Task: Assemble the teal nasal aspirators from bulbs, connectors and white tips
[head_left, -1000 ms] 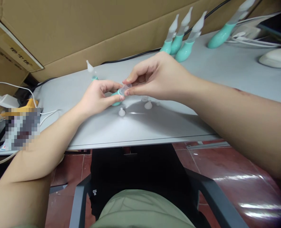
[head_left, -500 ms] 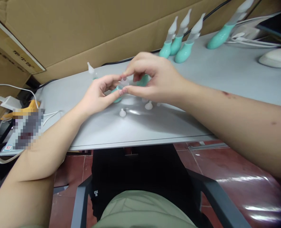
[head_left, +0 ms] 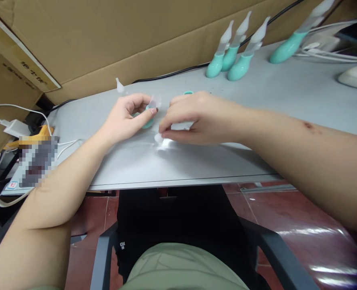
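Note:
My left hand (head_left: 130, 114) is wrapped round a nasal aspirator (head_left: 148, 122) with a teal bulb and a clear tube. The tube's open end points up and right, past the thumb. Just to the right and lower, my right hand (head_left: 193, 119) has its thumb and forefinger closed on a small white silicone tip (head_left: 158, 138) at the table surface. Behind the right hand, the teal rim of another piece (head_left: 188, 92) shows; the rest of it is hidden. A white nozzle (head_left: 120, 86) sticks up behind my left hand, its lower part covered.
Several assembled teal aspirators (head_left: 239, 69) stand or lean along the back right of the grey table (head_left: 130, 169). A white computer mouse (head_left: 356, 75) lies at the far right. Cardboard (head_left: 120, 36) walls the back. A charger (head_left: 17, 128) and cables are at the left.
My right hand has left the clear tube and moved down toward me, where it now pinches a small white tip. My left hand still holds the aspirator.

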Demonstrator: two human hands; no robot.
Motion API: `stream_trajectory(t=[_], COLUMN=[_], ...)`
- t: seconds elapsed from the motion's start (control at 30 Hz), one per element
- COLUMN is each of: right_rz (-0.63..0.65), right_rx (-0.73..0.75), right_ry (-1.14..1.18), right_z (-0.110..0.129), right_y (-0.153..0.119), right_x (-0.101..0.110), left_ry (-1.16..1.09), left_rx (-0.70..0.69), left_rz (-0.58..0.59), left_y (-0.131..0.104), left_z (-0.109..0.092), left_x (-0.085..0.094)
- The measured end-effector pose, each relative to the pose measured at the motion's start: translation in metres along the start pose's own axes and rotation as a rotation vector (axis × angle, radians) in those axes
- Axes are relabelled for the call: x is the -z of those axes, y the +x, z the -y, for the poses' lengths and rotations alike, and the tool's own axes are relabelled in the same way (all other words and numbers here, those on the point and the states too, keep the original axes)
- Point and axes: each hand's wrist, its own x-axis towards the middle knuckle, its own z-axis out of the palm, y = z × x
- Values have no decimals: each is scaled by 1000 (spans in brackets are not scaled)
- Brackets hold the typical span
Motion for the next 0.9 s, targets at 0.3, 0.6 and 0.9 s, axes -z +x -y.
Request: stream_trajectory(t=[0.3,0.6,0.9], right_rz=[-552,-441,-379], right_rx=[-169,-279,-316], right_ry=[118,166,355], right_z=[-16,-14,-13], right_y=[8,4,4], right_x=[9,6,4], left_ry=[98,190,206], left_rx=[-18,-27,-55], left_rz=[44,79,70], left_y=[-4,-4,-4], left_z=[-18,-30,-22], left_x=[-2,-7,-9])
